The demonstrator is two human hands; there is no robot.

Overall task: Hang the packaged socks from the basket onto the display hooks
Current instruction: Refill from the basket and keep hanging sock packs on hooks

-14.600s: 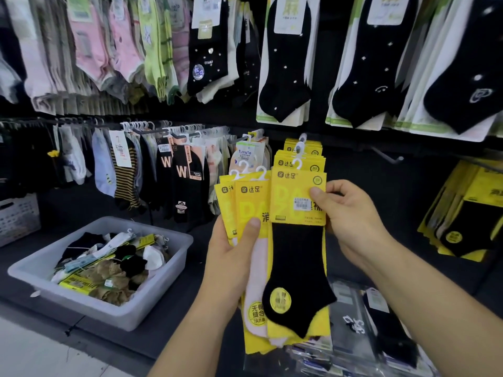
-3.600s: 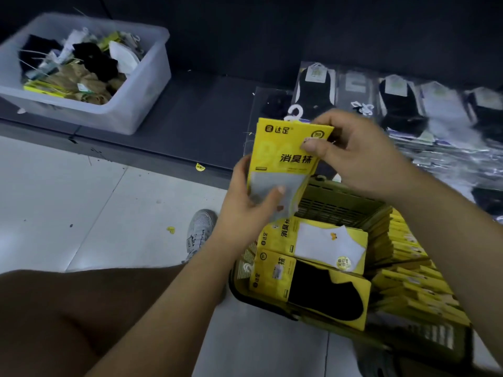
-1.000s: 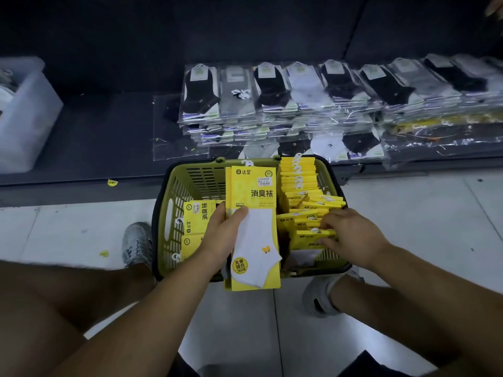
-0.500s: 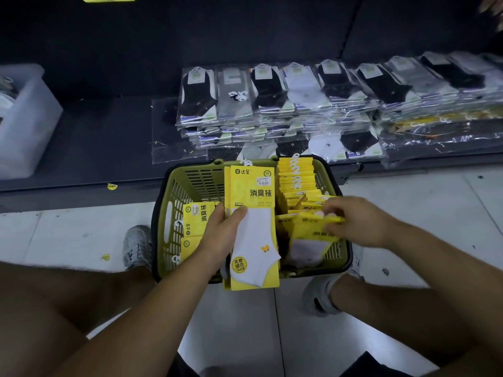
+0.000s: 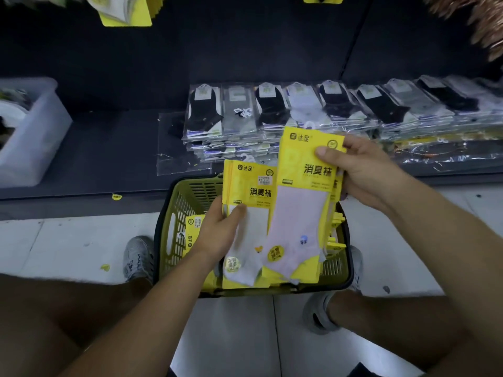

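Over pale floor (image 5: 68, 246), left hand (image 5: 217, 232) grips yellow white-sock pack (image 5: 253, 191), right hand (image 5: 362, 170) pink-sock pack (image 5: 299, 208).

pale tiled floor (image 5: 68, 246), dark shelf (image 5: 109, 148)

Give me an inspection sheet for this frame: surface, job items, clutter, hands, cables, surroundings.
Surface: pale tiled floor; dark low shelf behind it.
Job's things: green basket on the floor with yellow sock packs inside; white-sock pack and pink-sock pack held above it, overlapping.
Clutter: yellow scraps on the floor.
Hands: left hand grips the white-sock pack; right hand pinches the pink-sock pack's top.
Cables: nothing seen.
Surroundings: stacked bagged socks and a white bin on the shelf; hung yellow packs above.
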